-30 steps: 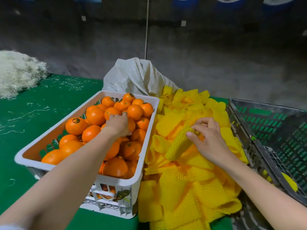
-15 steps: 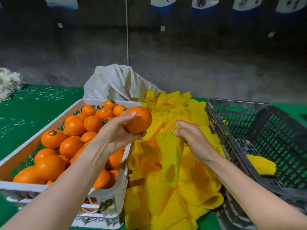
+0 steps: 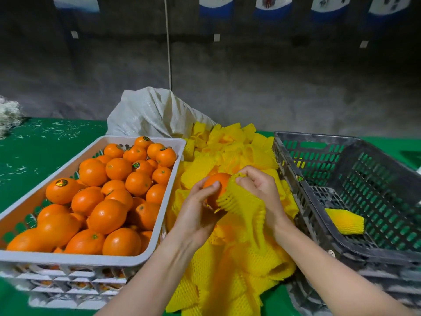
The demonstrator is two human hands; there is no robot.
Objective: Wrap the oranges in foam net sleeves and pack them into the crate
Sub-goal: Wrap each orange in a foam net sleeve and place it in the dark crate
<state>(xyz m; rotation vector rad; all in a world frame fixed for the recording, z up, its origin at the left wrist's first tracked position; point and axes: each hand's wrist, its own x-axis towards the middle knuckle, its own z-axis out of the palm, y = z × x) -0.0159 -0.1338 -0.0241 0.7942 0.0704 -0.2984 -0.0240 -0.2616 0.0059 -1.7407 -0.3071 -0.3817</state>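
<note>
here our left hand [image 3: 196, 215] grips the orange [image 3: 216, 181] above the sleeve pile [image 3: 227, 270], and our right hand [image 3: 262, 190] pinches the foam net sleeve [image 3: 237, 201] at its mouth. if the mouth bunches, the orange could slip before reaching the dark crate [image 3: 319, 215].

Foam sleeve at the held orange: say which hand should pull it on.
Right. The right hand pinches the foam sleeve at its mouth against the orange; the left hand grips that orange, steadying it.

place: fruit packing shed | evid: white crate [image 3: 68, 257] w/ oranges [image 3: 107, 216], foam sleeve pile [image 3: 239, 281], grey crate [image 3: 319, 139], concrete wall [image 3: 250, 87]
</note>
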